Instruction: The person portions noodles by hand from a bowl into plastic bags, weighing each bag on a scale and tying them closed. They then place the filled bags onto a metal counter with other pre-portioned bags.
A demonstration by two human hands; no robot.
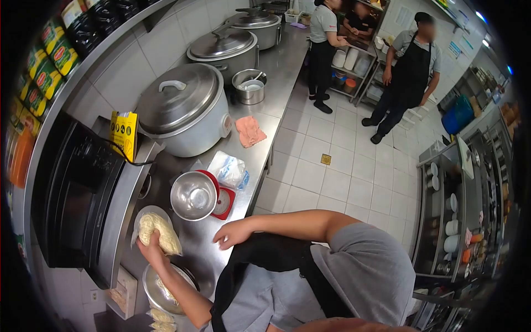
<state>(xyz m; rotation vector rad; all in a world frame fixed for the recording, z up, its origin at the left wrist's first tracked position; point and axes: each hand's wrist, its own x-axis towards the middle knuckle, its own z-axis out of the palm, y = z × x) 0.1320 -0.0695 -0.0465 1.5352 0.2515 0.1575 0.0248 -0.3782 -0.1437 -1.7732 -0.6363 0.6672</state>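
Pale noodles packed in a clear plastic bag (156,232), held up over the shiny metal table (271,110). More noodles in a round metal bowl (160,290) just below. An empty shiny bowl (193,195) sitting on a red scale (224,202). Left hand (152,252) fingers closed around the bag's bottom. Right hand (232,233) fingers loosely curled, holding nothing, over the table.
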